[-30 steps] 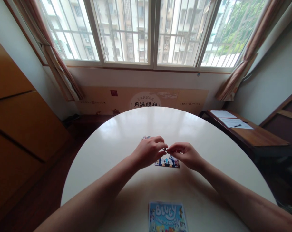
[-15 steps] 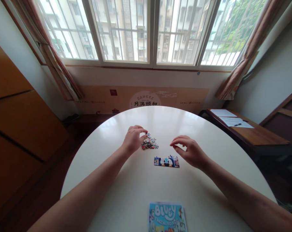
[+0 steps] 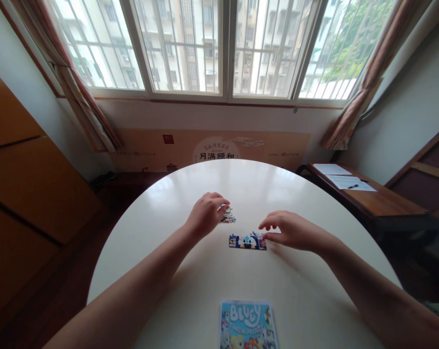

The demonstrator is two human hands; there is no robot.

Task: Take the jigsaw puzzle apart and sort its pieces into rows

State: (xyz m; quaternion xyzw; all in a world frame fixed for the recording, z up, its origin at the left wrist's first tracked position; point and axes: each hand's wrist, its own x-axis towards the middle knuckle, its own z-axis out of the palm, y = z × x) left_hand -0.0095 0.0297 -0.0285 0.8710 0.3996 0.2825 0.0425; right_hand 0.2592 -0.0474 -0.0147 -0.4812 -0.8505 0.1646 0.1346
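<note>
One booklet [image 3: 247, 325] lettered "BLUEY" below the left hand [image 3: 207, 214].

And here we had what looked like a room in a home: patterned curtains [image 3: 74, 92] gathered at either side of a wide, barred window [image 3: 190, 48], apartment blocks [image 3: 208, 43] right outside! Below, a round white bench [image 3: 295, 184], and over on the left, big orange-brown cabinet doors [image 3: 30, 179].

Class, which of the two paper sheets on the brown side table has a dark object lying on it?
The sheet nearer the camera: a dark, pen-like object lies on it, while the sheet nearer the window shows none.
</note>
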